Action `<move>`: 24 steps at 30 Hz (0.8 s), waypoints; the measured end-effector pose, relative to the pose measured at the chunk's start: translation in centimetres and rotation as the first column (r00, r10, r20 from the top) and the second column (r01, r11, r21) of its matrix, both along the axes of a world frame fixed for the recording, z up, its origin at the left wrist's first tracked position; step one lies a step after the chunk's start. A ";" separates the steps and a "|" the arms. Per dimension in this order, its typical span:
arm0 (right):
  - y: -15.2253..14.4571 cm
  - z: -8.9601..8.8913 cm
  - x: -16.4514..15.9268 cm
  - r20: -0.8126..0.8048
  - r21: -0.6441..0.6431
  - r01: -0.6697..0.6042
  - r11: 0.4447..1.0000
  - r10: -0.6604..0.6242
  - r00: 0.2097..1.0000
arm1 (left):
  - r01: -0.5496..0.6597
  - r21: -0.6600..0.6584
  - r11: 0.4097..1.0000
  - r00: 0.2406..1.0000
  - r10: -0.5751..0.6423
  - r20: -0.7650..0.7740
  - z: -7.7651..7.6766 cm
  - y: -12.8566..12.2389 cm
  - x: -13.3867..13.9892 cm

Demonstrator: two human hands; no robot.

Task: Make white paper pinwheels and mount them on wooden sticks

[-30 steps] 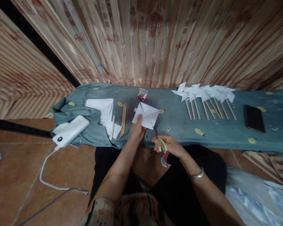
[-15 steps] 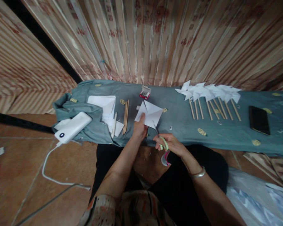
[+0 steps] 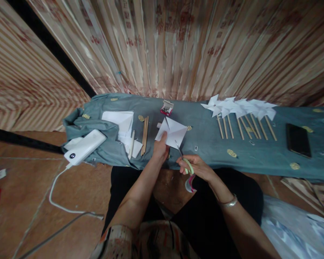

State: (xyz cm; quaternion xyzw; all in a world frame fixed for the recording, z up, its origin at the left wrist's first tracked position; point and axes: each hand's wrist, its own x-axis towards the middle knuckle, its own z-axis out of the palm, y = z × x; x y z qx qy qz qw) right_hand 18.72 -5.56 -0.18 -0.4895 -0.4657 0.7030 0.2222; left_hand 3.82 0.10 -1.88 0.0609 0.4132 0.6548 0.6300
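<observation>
My left hand grips a square sheet of white paper by its near left side, thumb on top. A slit runs in from the sheet's far corner. In my right hand are scissors with pale green handles, their blades meeting the near edge of the paper. Just beyond the sheet stands a small open red and white box with small metal pieces in it. Several thin wooden sticks lie to the left, beside a white pen-like tool and a stack of white paper.
Several white paper pinwheels on wooden sticks lie in a row at the right, with a dark phone past them. A white power bank with a cable rests on the left end of the green cloth. A curtain hangs behind.
The whole view has shifted very slightly. Both hands, the paper and the scissors keep nearly the same position relative to each other.
</observation>
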 end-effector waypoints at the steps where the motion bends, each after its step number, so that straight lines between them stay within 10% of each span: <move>1: 0.0 0.0 0.0 -0.005 0.002 0.005 1.000 -0.005 1.000 | 0.001 -0.003 1.000 1.000 -0.001 0.000 0.0 0.0 0.0; 24: 0.2 -0.2 -0.1 0.030 0.014 -0.004 1.000 0.004 1.000 | 0.019 0.003 1.000 1.000 -0.019 -0.005 -0.1 -0.1 0.0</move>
